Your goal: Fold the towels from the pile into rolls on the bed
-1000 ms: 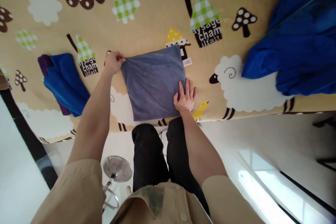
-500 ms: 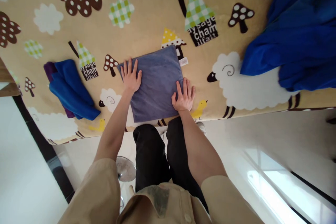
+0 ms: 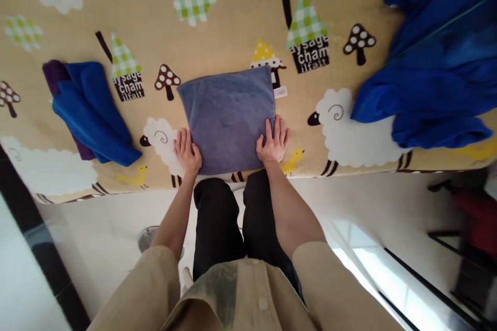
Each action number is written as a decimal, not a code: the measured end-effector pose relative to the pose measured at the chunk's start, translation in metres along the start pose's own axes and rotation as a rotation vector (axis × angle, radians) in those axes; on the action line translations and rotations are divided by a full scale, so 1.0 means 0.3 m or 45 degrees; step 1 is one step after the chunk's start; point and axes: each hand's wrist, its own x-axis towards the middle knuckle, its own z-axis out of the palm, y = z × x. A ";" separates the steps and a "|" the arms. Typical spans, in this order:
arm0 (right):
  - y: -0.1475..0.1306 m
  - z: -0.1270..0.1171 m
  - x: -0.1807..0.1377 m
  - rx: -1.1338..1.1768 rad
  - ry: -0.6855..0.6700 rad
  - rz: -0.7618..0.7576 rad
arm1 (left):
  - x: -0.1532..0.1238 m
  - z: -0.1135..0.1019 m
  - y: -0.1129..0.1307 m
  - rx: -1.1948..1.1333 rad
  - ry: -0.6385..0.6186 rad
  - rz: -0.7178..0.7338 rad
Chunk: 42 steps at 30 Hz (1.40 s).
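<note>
A grey-blue towel lies folded into a square on the patterned beige table cover, close to the near edge. My left hand rests flat with fingers spread at the towel's near left corner. My right hand lies flat, fingers apart, on the towel's near right edge. A small white label sticks out at the towel's far right corner.
A folded bright blue cloth lies on a purple one at the left. A large crumpled blue fabric covers the right end of the table. A stool base stands on the white floor by my legs.
My left hand let go of the towel's far left corner, pressed flat on it, then slid down to the near left corner. My right hand stayed in place.
</note>
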 end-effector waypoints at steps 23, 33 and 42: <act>-0.427 0.071 0.525 -0.265 -0.142 -0.458 | 0.019 0.039 -0.056 -0.397 -0.019 -0.048; -0.162 0.008 0.646 -0.221 -0.083 -0.434 | 0.016 0.072 -0.069 -0.437 0.029 0.006; 0.066 -0.096 0.378 0.005 0.058 -0.252 | 0.016 0.082 -0.071 -0.418 0.101 0.043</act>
